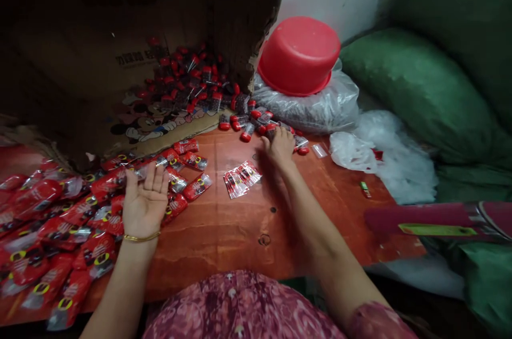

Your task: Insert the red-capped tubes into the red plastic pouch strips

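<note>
My left hand (144, 201) lies palm up and open over a heap of red filled packets (60, 222) on the left of the red board (240, 227); a gold bangle rings its wrist. My right hand (280, 146) reaches far forward, fingers curled down onto small red-capped vials (248, 128) that spill from a tipped cardboard box (120, 51). What those fingers hold is hidden. A small stack of empty printed packets (241, 178) lies between the two hands.
A red basin (299, 55) sits upside down on a clear plastic bag (320, 107) at the back right. Green sacks (420, 88) and white plastic (384, 152) crowd the right side. A small green item (364, 188) lies near the board's right edge.
</note>
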`<state>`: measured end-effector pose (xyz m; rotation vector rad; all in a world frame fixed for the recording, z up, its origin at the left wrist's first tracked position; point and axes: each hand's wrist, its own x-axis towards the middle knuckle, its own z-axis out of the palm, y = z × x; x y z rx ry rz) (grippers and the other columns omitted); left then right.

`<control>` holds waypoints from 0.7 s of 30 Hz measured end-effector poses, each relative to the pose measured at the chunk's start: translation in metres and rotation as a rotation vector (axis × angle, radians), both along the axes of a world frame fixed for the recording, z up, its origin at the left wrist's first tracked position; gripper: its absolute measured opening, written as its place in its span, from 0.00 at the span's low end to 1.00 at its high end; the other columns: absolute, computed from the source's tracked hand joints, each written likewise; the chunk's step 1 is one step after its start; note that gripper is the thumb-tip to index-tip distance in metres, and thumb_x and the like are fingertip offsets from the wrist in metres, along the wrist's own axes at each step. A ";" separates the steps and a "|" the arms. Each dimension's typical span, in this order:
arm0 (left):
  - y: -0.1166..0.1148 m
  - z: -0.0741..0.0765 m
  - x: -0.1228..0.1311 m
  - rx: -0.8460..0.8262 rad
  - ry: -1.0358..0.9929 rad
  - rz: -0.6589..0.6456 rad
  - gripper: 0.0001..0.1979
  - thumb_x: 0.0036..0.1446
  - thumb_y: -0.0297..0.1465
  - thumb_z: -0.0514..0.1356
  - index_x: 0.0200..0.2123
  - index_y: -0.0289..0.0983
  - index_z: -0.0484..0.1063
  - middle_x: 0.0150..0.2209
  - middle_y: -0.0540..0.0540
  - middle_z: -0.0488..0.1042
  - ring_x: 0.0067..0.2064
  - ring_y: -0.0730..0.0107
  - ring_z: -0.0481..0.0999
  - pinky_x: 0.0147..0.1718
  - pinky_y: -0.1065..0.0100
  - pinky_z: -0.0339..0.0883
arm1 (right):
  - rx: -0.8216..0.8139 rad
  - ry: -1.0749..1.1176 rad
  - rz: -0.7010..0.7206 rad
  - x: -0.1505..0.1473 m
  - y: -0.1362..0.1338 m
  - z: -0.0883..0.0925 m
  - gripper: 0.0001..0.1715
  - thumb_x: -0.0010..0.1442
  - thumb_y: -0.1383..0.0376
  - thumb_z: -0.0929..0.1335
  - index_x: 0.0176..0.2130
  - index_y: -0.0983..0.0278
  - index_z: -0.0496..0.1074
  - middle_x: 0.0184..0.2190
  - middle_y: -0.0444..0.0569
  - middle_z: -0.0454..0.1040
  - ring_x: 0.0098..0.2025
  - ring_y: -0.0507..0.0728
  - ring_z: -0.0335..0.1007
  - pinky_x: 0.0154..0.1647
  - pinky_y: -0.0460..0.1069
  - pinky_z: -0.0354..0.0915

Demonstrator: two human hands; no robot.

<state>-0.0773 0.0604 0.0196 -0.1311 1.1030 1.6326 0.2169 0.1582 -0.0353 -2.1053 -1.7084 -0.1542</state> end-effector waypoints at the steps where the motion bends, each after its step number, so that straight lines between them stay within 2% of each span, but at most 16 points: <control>1: 0.000 0.000 0.001 0.014 -0.010 -0.013 0.23 0.63 0.40 0.44 0.29 0.35 0.72 0.27 0.47 0.78 0.33 0.76 0.77 0.39 0.72 0.71 | -0.030 -0.032 -0.015 0.008 0.007 -0.005 0.25 0.58 0.62 0.64 0.52 0.74 0.64 0.52 0.67 0.66 0.52 0.70 0.58 0.49 0.62 0.53; 3: -0.004 -0.003 0.013 0.006 0.042 -0.168 0.21 0.62 0.39 0.45 0.30 0.34 0.73 0.30 0.45 0.79 0.35 0.74 0.77 0.40 0.70 0.71 | -0.051 -0.098 0.040 0.017 0.006 -0.017 0.20 0.60 0.67 0.60 0.51 0.70 0.65 0.51 0.61 0.69 0.53 0.68 0.57 0.52 0.63 0.49; 5: -0.011 -0.012 0.033 0.002 0.240 -0.423 0.13 0.58 0.36 0.53 0.32 0.34 0.74 0.31 0.44 0.79 0.35 0.70 0.78 0.41 0.66 0.71 | -0.041 -0.152 0.139 0.021 -0.010 -0.028 0.20 0.61 0.71 0.56 0.51 0.66 0.66 0.50 0.56 0.71 0.54 0.64 0.57 0.55 0.62 0.45; 7: -0.014 -0.024 0.055 0.087 0.626 -0.704 0.10 0.52 0.34 0.59 0.35 0.35 0.75 0.34 0.43 0.79 0.37 0.64 0.78 0.44 0.60 0.69 | -0.034 -0.179 0.214 0.023 -0.034 -0.036 0.21 0.61 0.72 0.56 0.50 0.66 0.67 0.50 0.55 0.71 0.52 0.62 0.59 0.56 0.61 0.44; 9: -0.013 -0.037 0.074 0.257 1.117 -0.890 0.11 0.51 0.34 0.60 0.37 0.37 0.77 0.42 0.41 0.78 0.46 0.57 0.75 0.51 0.55 0.63 | -0.025 -0.179 0.256 0.025 -0.058 -0.040 0.21 0.59 0.71 0.57 0.50 0.66 0.67 0.50 0.55 0.71 0.50 0.61 0.62 0.55 0.60 0.45; 12: -0.001 -0.053 0.092 0.373 1.702 -0.976 0.11 0.52 0.34 0.59 0.39 0.41 0.77 0.53 0.42 0.70 0.58 0.50 0.63 0.57 0.48 0.51 | 0.020 -0.140 0.260 0.031 -0.087 -0.040 0.20 0.57 0.70 0.60 0.48 0.66 0.68 0.49 0.55 0.72 0.50 0.62 0.63 0.53 0.59 0.50; 14: 0.006 -0.060 0.098 0.345 1.902 -1.040 0.11 0.53 0.35 0.59 0.38 0.42 0.78 0.55 0.42 0.68 0.60 0.48 0.59 0.57 0.45 0.50 | 0.059 -0.083 0.253 0.034 -0.102 -0.038 0.18 0.56 0.68 0.61 0.47 0.67 0.69 0.48 0.56 0.73 0.49 0.63 0.63 0.51 0.58 0.55; 17: 0.011 -0.065 0.101 0.304 2.008 -1.088 0.11 0.55 0.37 0.57 0.36 0.43 0.78 0.55 0.44 0.69 0.60 0.48 0.59 0.56 0.45 0.49 | 0.121 0.032 0.266 0.029 -0.118 -0.033 0.15 0.57 0.65 0.62 0.43 0.66 0.71 0.45 0.56 0.74 0.47 0.61 0.66 0.48 0.57 0.60; 21: 0.010 -0.067 0.101 0.301 2.025 -1.044 0.12 0.57 0.36 0.54 0.37 0.44 0.78 0.53 0.45 0.70 0.60 0.50 0.60 0.57 0.45 0.46 | 0.222 0.170 0.295 0.006 -0.134 -0.023 0.11 0.58 0.64 0.63 0.38 0.64 0.72 0.40 0.53 0.76 0.45 0.60 0.68 0.48 0.56 0.62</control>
